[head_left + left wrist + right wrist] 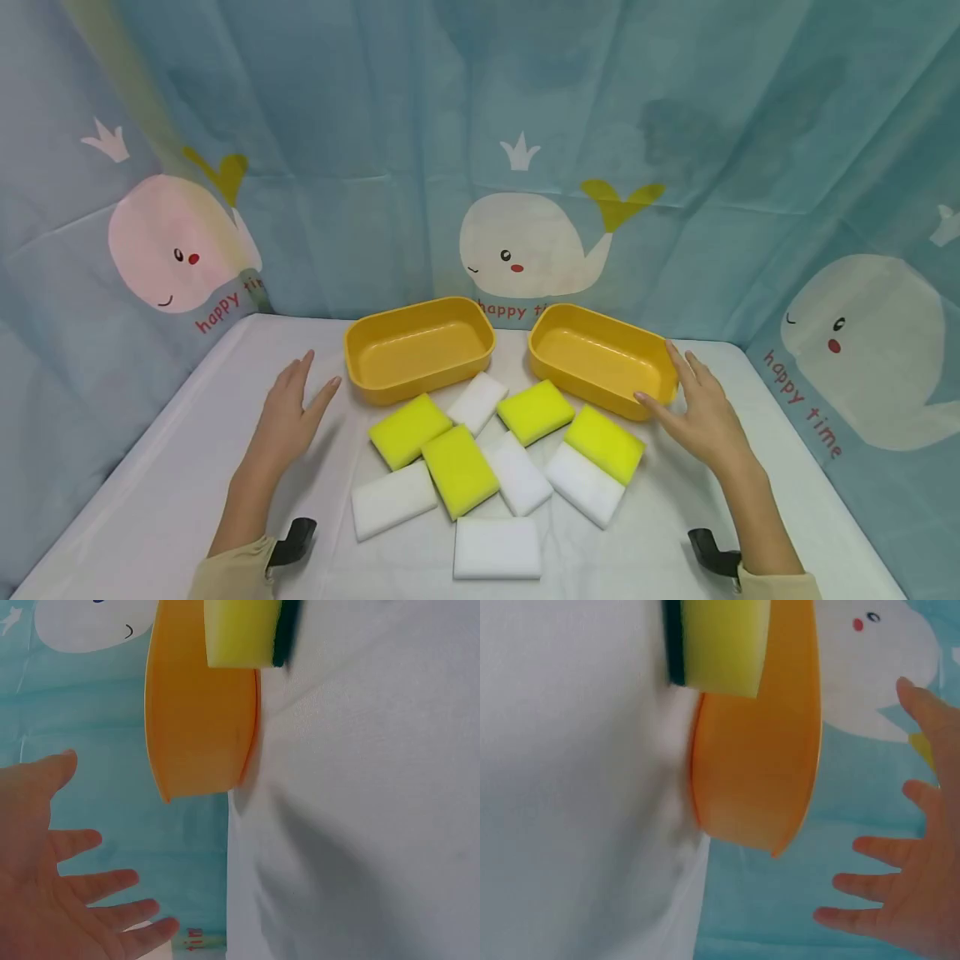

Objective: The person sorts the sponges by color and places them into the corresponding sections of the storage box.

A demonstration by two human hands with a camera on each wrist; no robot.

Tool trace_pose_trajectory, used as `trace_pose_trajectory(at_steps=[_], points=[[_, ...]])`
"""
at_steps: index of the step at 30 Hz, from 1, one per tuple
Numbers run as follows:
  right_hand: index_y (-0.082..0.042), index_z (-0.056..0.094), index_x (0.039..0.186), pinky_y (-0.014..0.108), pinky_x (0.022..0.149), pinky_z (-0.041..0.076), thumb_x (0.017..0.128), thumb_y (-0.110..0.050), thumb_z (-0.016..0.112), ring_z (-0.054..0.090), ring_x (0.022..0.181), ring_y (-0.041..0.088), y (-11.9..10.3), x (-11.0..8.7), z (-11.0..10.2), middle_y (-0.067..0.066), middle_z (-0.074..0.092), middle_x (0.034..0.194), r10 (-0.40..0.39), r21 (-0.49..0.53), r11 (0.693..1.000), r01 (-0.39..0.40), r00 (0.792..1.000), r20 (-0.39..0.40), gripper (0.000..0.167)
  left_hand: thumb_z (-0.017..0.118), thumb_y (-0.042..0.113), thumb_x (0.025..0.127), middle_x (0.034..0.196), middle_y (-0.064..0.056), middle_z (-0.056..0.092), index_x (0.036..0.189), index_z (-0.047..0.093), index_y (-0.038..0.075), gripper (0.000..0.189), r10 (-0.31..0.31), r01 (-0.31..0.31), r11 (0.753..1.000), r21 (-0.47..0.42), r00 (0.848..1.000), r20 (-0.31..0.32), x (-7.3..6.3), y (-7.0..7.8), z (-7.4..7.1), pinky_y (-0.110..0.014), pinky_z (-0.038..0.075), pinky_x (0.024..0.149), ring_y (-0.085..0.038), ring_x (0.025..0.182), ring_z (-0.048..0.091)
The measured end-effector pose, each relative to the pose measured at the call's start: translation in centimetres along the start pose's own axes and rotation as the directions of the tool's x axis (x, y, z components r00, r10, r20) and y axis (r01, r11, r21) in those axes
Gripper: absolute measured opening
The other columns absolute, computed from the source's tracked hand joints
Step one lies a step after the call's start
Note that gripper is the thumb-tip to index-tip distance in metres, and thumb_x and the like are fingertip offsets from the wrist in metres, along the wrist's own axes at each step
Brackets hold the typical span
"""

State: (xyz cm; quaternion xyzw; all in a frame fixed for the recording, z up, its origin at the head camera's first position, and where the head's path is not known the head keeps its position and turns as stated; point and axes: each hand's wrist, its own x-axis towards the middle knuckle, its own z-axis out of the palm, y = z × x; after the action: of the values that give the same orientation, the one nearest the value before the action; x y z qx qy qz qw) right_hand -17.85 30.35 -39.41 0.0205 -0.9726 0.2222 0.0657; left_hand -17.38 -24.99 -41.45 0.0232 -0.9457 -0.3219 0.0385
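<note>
My left hand [287, 421] hovers left of a yellow-orange tray [420, 392], its fingers spread and holding nothing. On the other side my right hand [705, 417] is held over the right end of a second such tray [603, 396], fingers apart; whether it touches the rim I cannot tell. Yellow sponges [460, 472] and white sponge blocks [497, 548], several of each, lie loosely in front of the trays. In the left wrist view one yellow sponge [241, 634] shows a dark green underside, as does a yellow sponge [724, 645] in the right wrist view.
Both trays stand at the back of a white-covered table [150, 467], angled toward each other with nothing inside. Behind them hangs a blue whale-print curtain [360, 233], which also closes off both sides. A black wrist mount [294, 542] sticks out by the left sleeve.
</note>
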Motion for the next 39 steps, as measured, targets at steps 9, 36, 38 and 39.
trace_pose_trajectory(at_steps=[9,36,38,39], points=[[-0.016,0.016,0.171,0.082,0.111,0.031,0.099,-0.050,0.071,0.032,0.147,0.058,-0.9,-0.1,0.1,0.033,0.030,0.165,-0.091,0.068,0.994,0.091,0.996,-0.005,0.097,0.050,0.039,0.112,0.163,-0.036,0.028,0.165,0.021,-0.006,0.074,-0.001,0.002,0.994,-0.107,1.000,0.005,0.4,0.8,0.1,-0.069,0.036,0.118,-0.056,0.146,0.035],[-0.005,0.054,0.150,0.057,0.091,0.061,0.092,-0.021,0.084,0.067,0.110,0.041,-2.4,-1.0,1.9,0.023,0.068,0.126,-0.258,0.179,0.948,0.262,0.965,-0.045,0.067,0.054,0.022,0.112,0.150,-0.029,0.047,0.166,0.026,0.001,0.064,-0.241,0.252,0.816,-0.520,0.966,0.089,1.4,1.1,2.4,-0.035,0.055,0.103,-0.037,0.128,0.064],[-0.005,0.056,0.148,0.056,0.091,0.062,0.092,-0.021,0.085,0.068,0.109,0.040,-2.5,-1.0,1.9,0.022,0.069,0.125,-0.259,0.189,0.946,0.263,0.965,-0.047,0.065,0.054,0.022,0.112,0.149,-0.029,0.048,0.166,0.026,0.000,0.064,-0.259,0.264,0.799,-0.540,0.962,0.087,1.5,1.2,2.6,-0.032,0.056,0.101,-0.031,0.122,0.068],[-0.005,0.056,0.148,0.056,0.091,0.062,0.092,-0.022,0.085,0.068,0.109,0.039,-2.5,-1.0,2.0,0.021,0.069,0.125,-0.257,0.193,0.946,0.262,0.965,-0.047,0.065,0.054,0.022,0.112,0.148,-0.028,0.049,0.165,0.027,0.000,0.064,-0.265,0.267,0.790,-0.552,0.960,0.085,1.6,1.2,2.6,-0.030,0.057,0.100,-0.027,0.118,0.070]])
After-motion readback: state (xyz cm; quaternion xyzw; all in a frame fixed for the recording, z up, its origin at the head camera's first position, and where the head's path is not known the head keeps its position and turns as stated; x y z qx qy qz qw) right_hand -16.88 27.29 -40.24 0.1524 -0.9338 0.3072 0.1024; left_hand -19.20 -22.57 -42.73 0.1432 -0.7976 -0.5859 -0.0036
